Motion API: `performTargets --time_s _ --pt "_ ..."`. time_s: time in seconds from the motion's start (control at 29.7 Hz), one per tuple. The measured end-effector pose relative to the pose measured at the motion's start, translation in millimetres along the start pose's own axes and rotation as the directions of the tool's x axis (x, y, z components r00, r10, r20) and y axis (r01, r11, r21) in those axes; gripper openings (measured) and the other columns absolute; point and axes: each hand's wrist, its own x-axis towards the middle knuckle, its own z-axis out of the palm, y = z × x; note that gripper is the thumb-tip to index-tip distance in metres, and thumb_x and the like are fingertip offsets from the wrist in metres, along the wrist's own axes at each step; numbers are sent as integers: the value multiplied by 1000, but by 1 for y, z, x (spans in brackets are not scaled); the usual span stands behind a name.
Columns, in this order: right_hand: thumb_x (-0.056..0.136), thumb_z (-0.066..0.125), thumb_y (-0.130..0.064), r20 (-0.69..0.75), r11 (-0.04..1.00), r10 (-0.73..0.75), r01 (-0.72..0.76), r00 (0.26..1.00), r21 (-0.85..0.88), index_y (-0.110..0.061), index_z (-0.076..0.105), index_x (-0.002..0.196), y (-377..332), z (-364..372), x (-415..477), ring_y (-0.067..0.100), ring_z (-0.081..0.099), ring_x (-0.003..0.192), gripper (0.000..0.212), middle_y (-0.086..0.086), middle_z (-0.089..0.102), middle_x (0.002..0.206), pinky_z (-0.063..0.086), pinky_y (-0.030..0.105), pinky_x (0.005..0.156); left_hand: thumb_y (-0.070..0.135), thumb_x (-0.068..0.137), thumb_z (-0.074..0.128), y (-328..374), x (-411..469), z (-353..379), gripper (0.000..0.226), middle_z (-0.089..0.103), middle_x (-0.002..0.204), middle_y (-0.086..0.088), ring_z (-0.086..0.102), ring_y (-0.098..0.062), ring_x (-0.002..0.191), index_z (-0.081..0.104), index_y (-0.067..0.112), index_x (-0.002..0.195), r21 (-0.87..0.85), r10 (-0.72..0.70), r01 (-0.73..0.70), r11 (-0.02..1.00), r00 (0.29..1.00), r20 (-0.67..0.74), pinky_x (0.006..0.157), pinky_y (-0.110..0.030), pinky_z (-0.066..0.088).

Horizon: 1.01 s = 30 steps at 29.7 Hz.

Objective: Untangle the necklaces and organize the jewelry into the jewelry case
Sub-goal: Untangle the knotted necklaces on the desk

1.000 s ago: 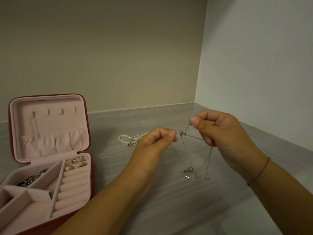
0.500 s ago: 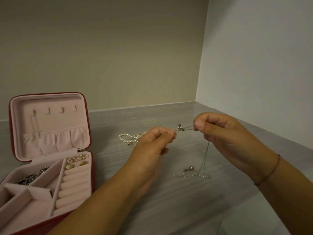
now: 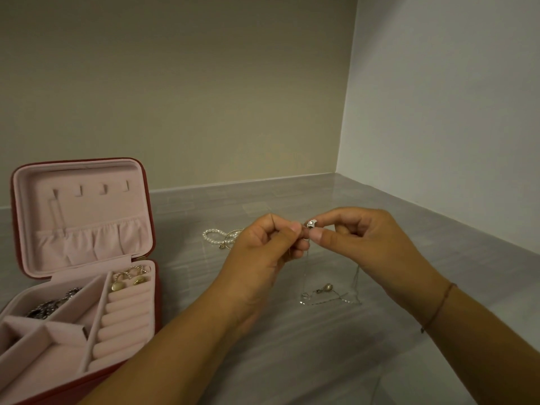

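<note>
Left hand, right hand: each pinching chain beside pendant, right of case. Pearls: between case and hands.

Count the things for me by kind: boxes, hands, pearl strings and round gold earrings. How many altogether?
Jewelry case: 1
Hands: 2, the left hand and the right hand, both pinching the tangled necklaces
Pearl strand: 1
Round gold earrings: 2
Total: 6
</note>
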Motion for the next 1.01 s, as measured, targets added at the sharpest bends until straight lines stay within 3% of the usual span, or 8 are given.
performTargets --time_s 0.13,0.24,0.34,0.47,0.61,0.77,0.88,1.01 --pt "71 70 -32 -2 996 11 -11 1000 87 -16 75 84 -2 2 -3 32 55 65 21 21 62 68 51 36 69 6 92 51 1 -1 1 14 68 79 -6 61 -7 65 58 6 80 11 -27 27 1000 1000 13 64 -17 51" --pt "67 68 -33 8 974 103 -102 995 203 -18 73 79 -6 5 -4 -2 60 70 20 -6 71 79 42 17 68 10 94 51 1 -2 1 18 67 80 -6 50 -6 55 60 10 79 85 -52 50 995 998 24 55 -19 43" --pt "60 67 -39 18 934 211 -207 977 293 -24 73 76 -4 8 -5 -1 62 86 23 -12 72 89 38 28 81 16 94 53 2 -3 1 20 59 76 -7 37 -5 49 62 13 76 149 -97 93 984 995 23 50 -18 31" --pt "61 66 -29 55 811 338 -320 940 489 -23 71 79 0 11 -2 6 58 101 19 -13 70 91 34 34 95 17 95 52 5 -5 2 19 56 67 1 33 -4 47 56 13 77 139 -114 110 984 993 23 46 -14 31" --pt "68 70 -20 150 692 332 -348 931 632 -25 72 73 0 12 1 9 59 96 7 -3 67 101 39 31 88 21 93 55 5 -5 1 15 51 63 5 33 -3 47 61 16 79 184 -95 93 979 996 0 47 -14 33" --pt "72 65 -17 154 674 322 -340 934 655 -17 70 80 0 12 1 13 65 78 10 2 67 88 52 25 69 16 95 51 7 -4 1 16 58 67 8 35 -3 46 59 13 83 185 -12 20 982 999 -43 45 -13 34" --pt "71 64 -18 101 727 349 -338 931 598 -14 68 86 -3 11 0 7 49 54 16 -1 59 77 37 15 41 16 97 48 9 -3 -1 14 60 69 9 34 -3 45 56 10 87 187 40 -25 982 997 -73 46 -14 34" --pt "73 63 -18 92 733 359 -342 929 588 -10 64 92 -3 9 -1 3 29 43 20 -4 48 65 18 14 35 13 98 44 10 -2 0 15 61 72 5 32 -5 45 51 10 85 152 45 -32 988 996 -83 44 -15 30"
